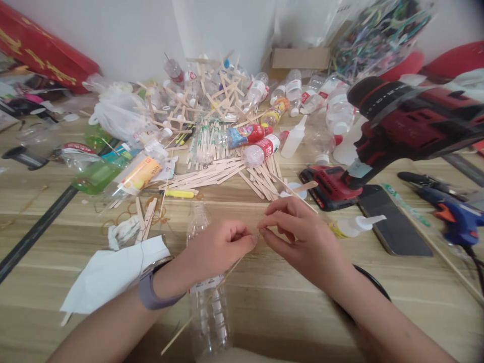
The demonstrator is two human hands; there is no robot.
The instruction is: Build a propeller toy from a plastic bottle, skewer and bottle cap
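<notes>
My left hand [223, 248], with a watch on its wrist, is closed, thumb against curled fingers, above a clear plastic bottle [210, 322]. The bottle lies with its neck away from me and has a white label strip. A thin stick [176, 337] slants across or through the bottle; which one I cannot tell. Close by on the right, my right hand [304, 234] is pinched, its fingertips nearly meeting the left thumb. Whatever sits between the fingertips is too small to make out.
A red cordless drill [401, 121] stands at the right, near a phone [395, 219], a glue bottle [353, 226] and a blue glue gun [459, 214]. Craft sticks [212, 174] and several plastic bottles crowd the back. White paper [113, 277] lies left.
</notes>
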